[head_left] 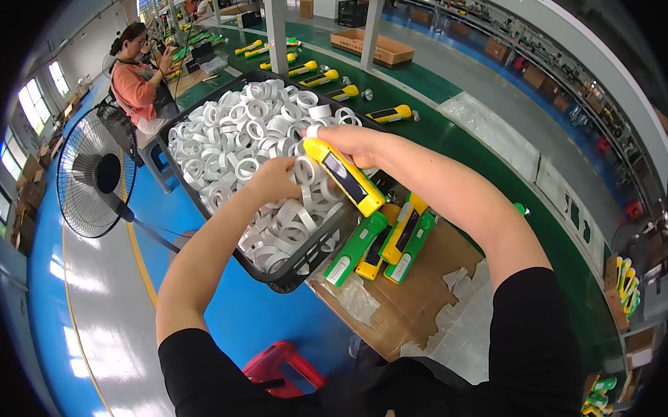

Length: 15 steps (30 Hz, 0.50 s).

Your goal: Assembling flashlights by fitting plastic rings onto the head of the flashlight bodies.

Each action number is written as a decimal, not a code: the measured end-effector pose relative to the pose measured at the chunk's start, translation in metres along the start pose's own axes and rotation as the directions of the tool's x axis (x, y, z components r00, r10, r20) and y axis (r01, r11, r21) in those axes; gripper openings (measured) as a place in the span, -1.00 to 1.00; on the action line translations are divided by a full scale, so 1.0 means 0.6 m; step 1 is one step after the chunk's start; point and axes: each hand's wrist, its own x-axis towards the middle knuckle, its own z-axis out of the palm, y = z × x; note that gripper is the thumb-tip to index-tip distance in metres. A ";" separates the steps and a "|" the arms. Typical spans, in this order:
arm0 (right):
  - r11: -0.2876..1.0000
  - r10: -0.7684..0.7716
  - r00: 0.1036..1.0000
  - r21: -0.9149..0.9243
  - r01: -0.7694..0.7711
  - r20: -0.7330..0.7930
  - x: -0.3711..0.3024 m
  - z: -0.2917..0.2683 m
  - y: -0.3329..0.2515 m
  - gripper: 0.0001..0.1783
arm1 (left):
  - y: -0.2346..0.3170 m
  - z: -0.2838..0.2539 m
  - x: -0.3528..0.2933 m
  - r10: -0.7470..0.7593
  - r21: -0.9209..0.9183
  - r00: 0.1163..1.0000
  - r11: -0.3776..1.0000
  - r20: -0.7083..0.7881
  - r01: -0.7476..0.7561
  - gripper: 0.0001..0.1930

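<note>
Oblong yellow flashlight (345,177), held in right hand (354,143) — left hand (274,180) by rings (228,133), grip unclear

1. Pedestal fan (109,173), dark-caged, left, above the blue floor (234,307).
2. Seated co-worker (133,90) in an orange top, beyond the fan.
3. Red stool (271,360), lower centre.
4. Shallow cardboard box (362,52), near a white post (372,27).
5. Windows (32,105), far left.

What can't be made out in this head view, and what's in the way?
Head view:
Right hand: fingers partly hidden behind the yellow casing.
Left hand: fingertips lost among the rings.
Bin: bottom buried under rings.
Red plastic thing: partly covered by the shirt; shape unclear.
Co-worker's hands: too small to tell what they're doing.
</note>
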 end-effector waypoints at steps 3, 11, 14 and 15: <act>0.991 -0.093 0.995 0.096 0.096 -0.034 -0.012 0.034 -0.023 -0.55 | 0.022 -0.030 -0.008 -0.180 -0.126 0.982 0.977 -0.053 0.172 -0.44; 0.961 -0.220 0.973 0.157 0.229 -0.077 -0.053 0.026 -0.057 -0.57 | 0.090 -0.083 0.002 -0.145 0.013 0.978 0.989 -0.153 0.149 -0.46; 0.933 -0.312 0.940 0.140 0.331 -0.140 -0.127 0.027 -0.058 -0.55 | 0.137 -0.085 0.003 -0.066 0.036 0.989 0.997 -0.133 0.071 -0.41; 0.926 -0.334 0.929 0.128 0.356 -0.161 -0.153 0.022 -0.055 -0.52 | 0.157 -0.081 0.003 -0.043 0.073 0.989 0.996 -0.138 0.054 -0.44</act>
